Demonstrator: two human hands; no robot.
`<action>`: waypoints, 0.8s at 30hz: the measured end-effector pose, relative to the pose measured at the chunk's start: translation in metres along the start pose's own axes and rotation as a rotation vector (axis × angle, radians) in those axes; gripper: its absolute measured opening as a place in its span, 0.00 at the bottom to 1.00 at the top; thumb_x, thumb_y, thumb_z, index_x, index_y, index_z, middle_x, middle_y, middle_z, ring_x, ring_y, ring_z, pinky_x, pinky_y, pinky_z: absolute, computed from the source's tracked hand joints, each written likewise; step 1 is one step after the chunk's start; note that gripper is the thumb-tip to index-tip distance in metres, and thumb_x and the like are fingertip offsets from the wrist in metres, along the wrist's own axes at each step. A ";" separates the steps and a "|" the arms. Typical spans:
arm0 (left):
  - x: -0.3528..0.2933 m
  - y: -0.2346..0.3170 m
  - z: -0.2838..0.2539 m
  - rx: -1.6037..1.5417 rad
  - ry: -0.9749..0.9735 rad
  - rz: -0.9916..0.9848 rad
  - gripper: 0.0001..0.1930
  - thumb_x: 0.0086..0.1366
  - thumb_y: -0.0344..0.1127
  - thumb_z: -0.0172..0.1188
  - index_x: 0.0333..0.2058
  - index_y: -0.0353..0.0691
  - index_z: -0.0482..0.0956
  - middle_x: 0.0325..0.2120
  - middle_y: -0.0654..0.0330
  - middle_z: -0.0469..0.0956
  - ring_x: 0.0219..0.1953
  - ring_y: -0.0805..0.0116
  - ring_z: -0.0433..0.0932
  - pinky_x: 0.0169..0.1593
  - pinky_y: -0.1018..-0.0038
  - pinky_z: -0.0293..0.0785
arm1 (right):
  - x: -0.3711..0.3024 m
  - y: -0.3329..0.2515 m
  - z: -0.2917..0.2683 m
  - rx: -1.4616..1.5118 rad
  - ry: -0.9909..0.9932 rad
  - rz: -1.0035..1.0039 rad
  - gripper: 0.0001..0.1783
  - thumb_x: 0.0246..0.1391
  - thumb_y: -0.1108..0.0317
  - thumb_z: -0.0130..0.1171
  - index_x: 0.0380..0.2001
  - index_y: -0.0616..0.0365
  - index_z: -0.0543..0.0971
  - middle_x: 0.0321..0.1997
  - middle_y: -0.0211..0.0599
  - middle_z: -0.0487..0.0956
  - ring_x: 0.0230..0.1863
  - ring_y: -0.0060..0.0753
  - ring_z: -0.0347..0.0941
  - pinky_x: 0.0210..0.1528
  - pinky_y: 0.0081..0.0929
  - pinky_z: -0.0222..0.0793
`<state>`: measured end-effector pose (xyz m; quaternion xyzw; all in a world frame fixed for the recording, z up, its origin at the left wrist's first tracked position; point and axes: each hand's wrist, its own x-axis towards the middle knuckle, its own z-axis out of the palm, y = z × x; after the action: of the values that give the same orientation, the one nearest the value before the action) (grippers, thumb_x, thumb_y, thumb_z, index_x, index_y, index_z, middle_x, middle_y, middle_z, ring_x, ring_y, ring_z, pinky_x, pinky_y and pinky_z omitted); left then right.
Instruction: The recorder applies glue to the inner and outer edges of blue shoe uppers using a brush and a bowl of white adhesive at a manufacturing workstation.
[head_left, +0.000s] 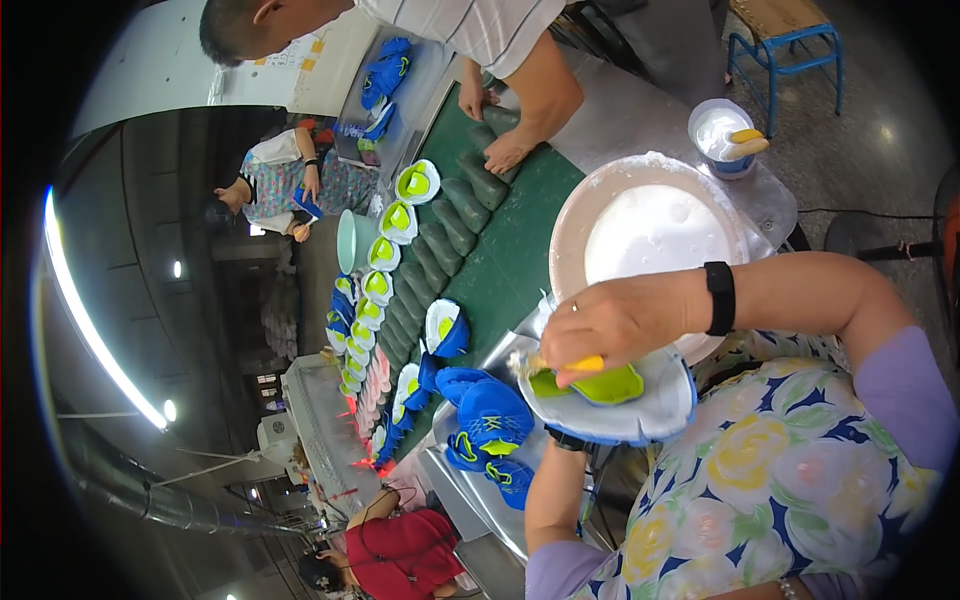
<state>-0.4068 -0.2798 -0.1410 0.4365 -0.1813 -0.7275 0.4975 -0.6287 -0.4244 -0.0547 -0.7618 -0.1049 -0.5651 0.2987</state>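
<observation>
Up close, the person's right hand (612,322) has its fingers pinched together around a yellow-handled brush (565,366), pressing it onto the lime-green inside of a shoe sole (640,405). The sole is white with a blue edge and is held upside down just above the near edge of the green conveyor belt (510,255). The left hand is hidden beneath the sole, so its fingers cannot be told; only the left forearm (552,495) shows. Just behind the right hand sits a large white bowl of glue (650,235), at the belt's right edge. Blue shoe uppers (487,425) lie piled on a metal tray left of the sole. More soles (398,222) and grey shoe forms (440,235) run in rows along the belt's far side, where another person's hand (508,152) rests.
</observation>
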 end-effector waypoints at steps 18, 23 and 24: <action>0.009 0.028 -0.004 0.053 0.122 0.283 0.27 0.70 0.51 0.52 0.61 0.41 0.66 0.55 0.53 0.73 0.53 0.55 0.75 0.56 0.58 0.74 | -0.015 0.003 -0.075 -0.119 -0.300 0.904 0.12 0.56 0.63 0.61 0.32 0.61 0.73 0.25 0.43 0.78 0.28 0.48 0.77 0.33 0.35 0.71; 0.024 0.028 -0.004 0.072 0.085 0.342 0.23 0.71 0.47 0.52 0.59 0.40 0.69 0.52 0.53 0.76 0.48 0.54 0.79 0.51 0.59 0.78 | -0.019 0.012 -0.048 -0.234 -0.156 0.212 0.06 0.53 0.69 0.60 0.32 0.56 0.74 0.36 0.38 0.79 0.40 0.41 0.77 0.43 0.35 0.73; 0.027 0.027 -0.003 0.069 0.070 0.361 0.23 0.71 0.46 0.52 0.59 0.40 0.70 0.51 0.53 0.77 0.47 0.54 0.80 0.50 0.59 0.79 | -0.025 0.012 -0.050 -0.236 -0.155 0.211 0.06 0.53 0.69 0.60 0.32 0.56 0.74 0.36 0.38 0.79 0.40 0.41 0.77 0.43 0.35 0.73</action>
<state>-0.3922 -0.3154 -0.1360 0.4386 -0.2642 -0.6041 0.6107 -0.6712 -0.4580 -0.0729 -0.8398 0.0200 -0.4785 0.2558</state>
